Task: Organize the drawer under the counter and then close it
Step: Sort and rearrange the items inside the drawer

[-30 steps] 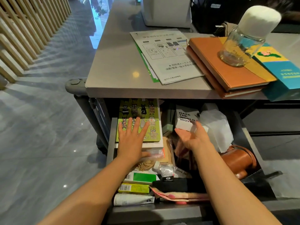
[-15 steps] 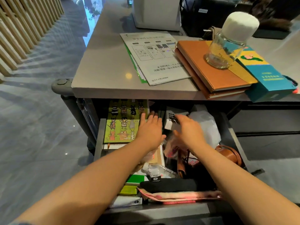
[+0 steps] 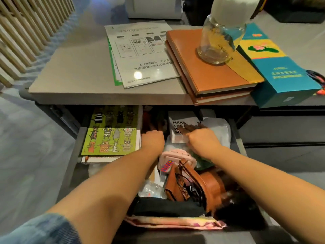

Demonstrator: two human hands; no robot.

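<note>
Office reception: counter (image 3: 70,76), leaflets (image 3: 140,59), notebooks (image 3: 211,73)

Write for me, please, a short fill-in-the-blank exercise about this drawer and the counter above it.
1. The drawer under the counter is ___.
2. The glass jar on the notebooks has a ___ lid.
3. The green cat card lies at the drawer's ___ side.
4. The right hand touches a white packet whose print begins with ___.
Missing words: open; white; left; MAKE.
</note>
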